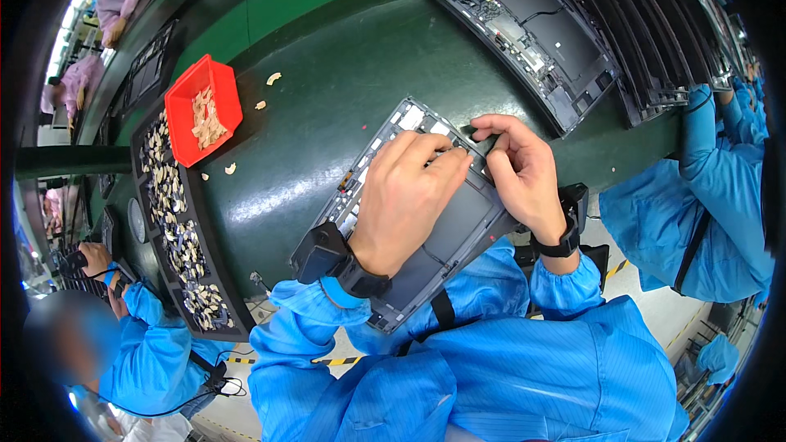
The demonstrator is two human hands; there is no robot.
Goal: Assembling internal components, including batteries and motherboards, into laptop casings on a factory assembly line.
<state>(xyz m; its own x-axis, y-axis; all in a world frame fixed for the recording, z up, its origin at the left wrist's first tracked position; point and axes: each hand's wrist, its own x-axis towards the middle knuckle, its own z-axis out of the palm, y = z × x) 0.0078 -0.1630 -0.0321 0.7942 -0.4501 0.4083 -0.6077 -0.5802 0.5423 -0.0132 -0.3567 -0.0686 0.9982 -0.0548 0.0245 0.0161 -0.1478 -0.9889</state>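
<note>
An open laptop base point(467, 225) lies tilted in front of me on the green workbench, its circuit boards and dark battery area facing up. My left hand point(405, 196) reaches across it, fingers bent and pressed together near the far right corner; what they pinch, if anything, is hidden. Right beside it, my right hand point(524, 172) is curled at the same corner. A small black piece point(477, 134) shows between its index finger and thumb, too covered to name. Both wrists wear black bands.
A red bin point(227, 106) with small tan pieces stands on a black tray point(237, 307) of many small parts at left. Another opened laptop base point(565, 49) lies far right, beside a rack of dark panels point(643, 24). Co-workers in blue sit at both sides.
</note>
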